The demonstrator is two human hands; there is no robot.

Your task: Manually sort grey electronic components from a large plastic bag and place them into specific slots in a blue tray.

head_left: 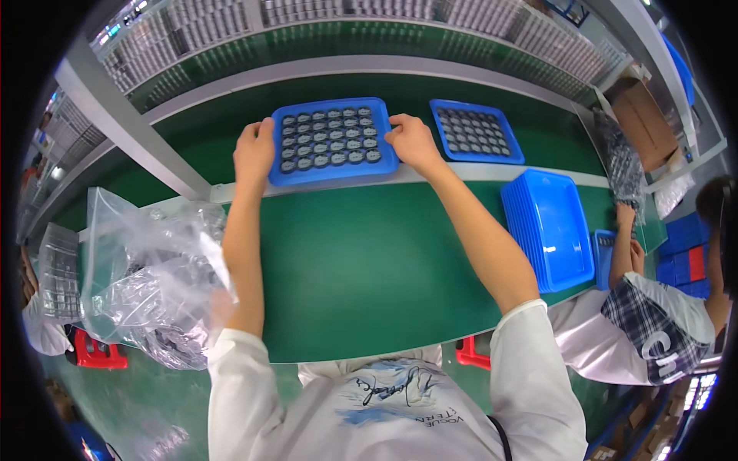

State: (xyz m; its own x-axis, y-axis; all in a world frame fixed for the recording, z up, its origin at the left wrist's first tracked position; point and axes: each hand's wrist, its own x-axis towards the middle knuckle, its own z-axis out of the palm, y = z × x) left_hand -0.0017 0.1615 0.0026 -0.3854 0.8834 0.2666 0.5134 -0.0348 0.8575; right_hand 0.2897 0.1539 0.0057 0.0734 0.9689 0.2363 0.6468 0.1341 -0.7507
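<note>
Both my arms reach forward to a shallow blue plastic tray (330,181) at the back of the bench. Rows of small round dark parts with grey tops (335,146) fill it. My left hand (254,150) is closed on the tray's left rim, thumb on the edge. On the opposite rim, my right hand (413,140) grips with its fingers curled. The tray looks level; whether it rests on the shelf or is slightly raised, I cannot tell. A second blue tray (486,158) with similar round parts lies to the right of my right hand.
Nested empty blue trays (565,230) stand on the green bench (361,269) at the right. Clear plastic bags (154,284) heap up on the left. A metal post (134,123) rises at left. A co-worker (646,307) sits at right beside another tray.
</note>
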